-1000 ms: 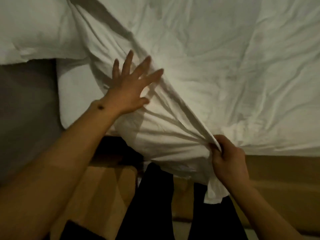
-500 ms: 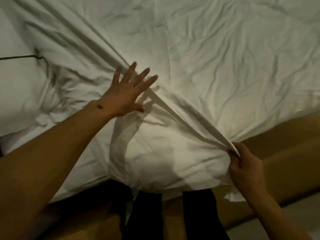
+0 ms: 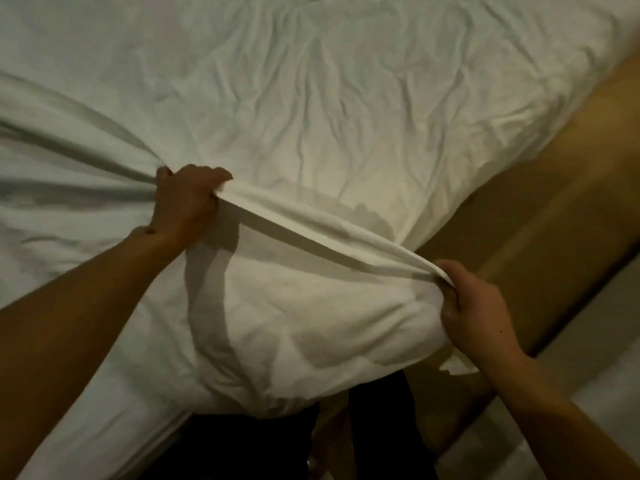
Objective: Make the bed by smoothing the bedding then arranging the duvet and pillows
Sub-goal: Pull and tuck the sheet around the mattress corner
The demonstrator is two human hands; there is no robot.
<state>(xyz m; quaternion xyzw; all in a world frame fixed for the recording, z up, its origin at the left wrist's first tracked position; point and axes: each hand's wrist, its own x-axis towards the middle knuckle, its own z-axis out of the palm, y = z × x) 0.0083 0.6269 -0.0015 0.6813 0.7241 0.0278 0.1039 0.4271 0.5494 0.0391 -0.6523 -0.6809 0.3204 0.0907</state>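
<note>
A wrinkled white sheet [image 3: 329, 98] covers the bed across most of the view. Its near corner is lifted into a taut fold [image 3: 322, 230] stretched between both hands. My left hand [image 3: 187, 206] is closed on the fold at centre left, bunching the cloth into creases that run off to the left. My right hand [image 3: 474, 310] pinches the sheet's edge at the lower right, over the bed's corner. Below the fold the cloth drapes down over the mattress corner [image 3: 294, 341]. No pillows or duvet are in view.
The tan wooden bed frame [image 3: 540, 216] runs diagonally along the right side. A pale floor strip [image 3: 588, 386] lies beyond it at the lower right. My dark trousered legs [image 3: 259, 441] stand against the bed's corner at the bottom.
My left hand, flat with fingers spread on the sheet before, has closed on the fold. The view has swung away from the pillows. My right hand keeps its pinch on the edge.
</note>
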